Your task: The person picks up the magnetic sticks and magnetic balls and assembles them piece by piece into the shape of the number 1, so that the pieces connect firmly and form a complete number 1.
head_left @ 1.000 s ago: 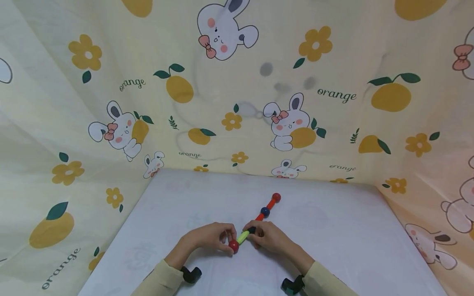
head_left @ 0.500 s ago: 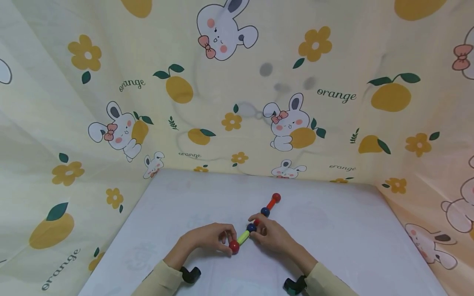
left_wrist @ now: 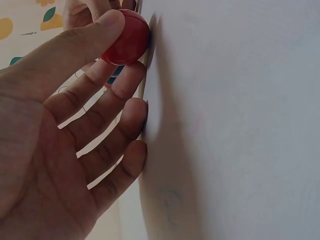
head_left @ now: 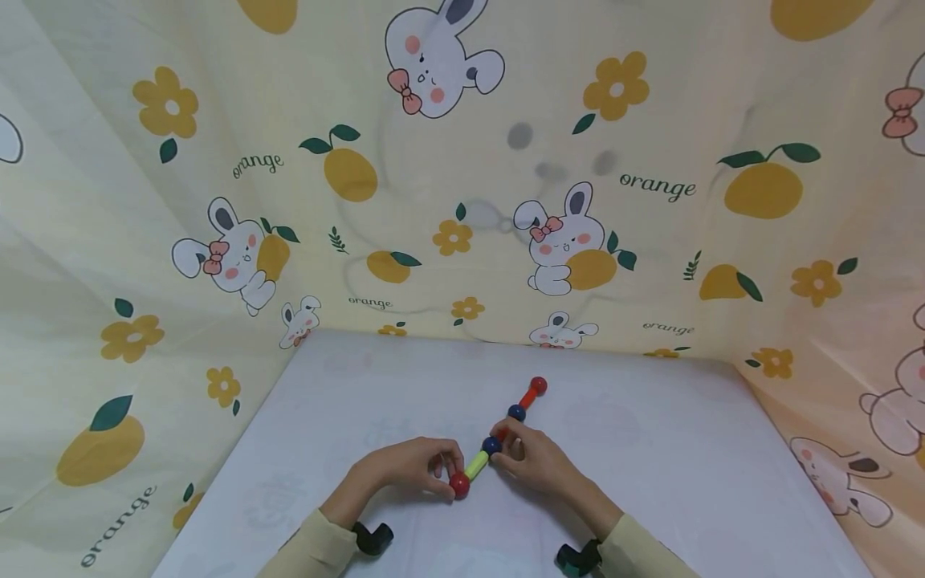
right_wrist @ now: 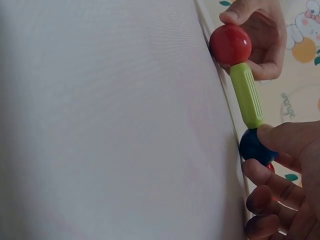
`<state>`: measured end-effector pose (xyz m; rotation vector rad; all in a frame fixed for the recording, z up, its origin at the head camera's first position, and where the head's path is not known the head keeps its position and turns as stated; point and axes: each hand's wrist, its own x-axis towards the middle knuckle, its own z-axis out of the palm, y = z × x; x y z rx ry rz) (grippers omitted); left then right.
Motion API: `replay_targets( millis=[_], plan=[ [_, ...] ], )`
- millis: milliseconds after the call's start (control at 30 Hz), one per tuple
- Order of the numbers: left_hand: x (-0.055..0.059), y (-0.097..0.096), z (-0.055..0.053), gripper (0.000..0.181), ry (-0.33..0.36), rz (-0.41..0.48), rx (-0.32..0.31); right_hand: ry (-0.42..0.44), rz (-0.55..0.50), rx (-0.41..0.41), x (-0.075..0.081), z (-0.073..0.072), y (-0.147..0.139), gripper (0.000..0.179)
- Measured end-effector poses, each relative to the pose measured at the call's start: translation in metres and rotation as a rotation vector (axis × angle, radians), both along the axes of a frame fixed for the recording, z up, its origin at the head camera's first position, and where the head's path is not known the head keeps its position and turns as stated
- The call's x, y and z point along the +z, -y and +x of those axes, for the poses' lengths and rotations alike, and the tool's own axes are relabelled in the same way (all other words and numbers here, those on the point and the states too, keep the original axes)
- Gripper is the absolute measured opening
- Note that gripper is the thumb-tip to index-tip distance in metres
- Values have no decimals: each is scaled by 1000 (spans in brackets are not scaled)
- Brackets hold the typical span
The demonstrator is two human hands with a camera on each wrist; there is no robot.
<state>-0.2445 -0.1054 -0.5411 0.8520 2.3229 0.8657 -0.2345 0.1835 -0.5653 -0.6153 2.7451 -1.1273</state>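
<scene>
A chain of balls and rods lies slantwise on the white tabletop. At its near end is a red ball (head_left: 459, 484), pinched between the thumb and fingers of my left hand (head_left: 415, 467); the left wrist view shows the thumb over this red ball (left_wrist: 131, 40). A lime-green rod (right_wrist: 246, 95) joins it to a blue ball (right_wrist: 256, 146). My right hand (head_left: 533, 459) holds that blue ball between thumb and fingertips. Beyond it, a red rod is mostly hidden by the right fingers. Farther out come a second blue ball (head_left: 516, 413), an orange-red rod (head_left: 528, 398) and another red ball (head_left: 538, 386).
The white tabletop (head_left: 361, 385) spreads around the chain. A cream curtain (head_left: 448, 160) printed with rabbits and oranges rises behind it and along both sides. Black wrist devices sit near each sleeve, including one by the left sleeve (head_left: 373, 538).
My right hand has shifted its fingers slightly away and to the right, uncovering the nearer blue ball. The left hand keeps its pinch on the near red ball, which has moved slightly right.
</scene>
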Motion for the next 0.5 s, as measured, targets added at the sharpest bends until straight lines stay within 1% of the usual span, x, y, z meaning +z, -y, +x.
replay_targets(
  millis=[233, 367, 500],
  plan=[
    [1, -7, 3, 31, 8, -2, -11, 21, 2, 2, -1, -1, -3, 34],
    [0, -11, 5, 31, 10, 4, -20, 18, 9, 9, -1, -1, -6, 32],
    [0, -14, 7, 30, 7, 14, -36, 21, -8, 25, 0, -1, -10, 33]
  ],
)
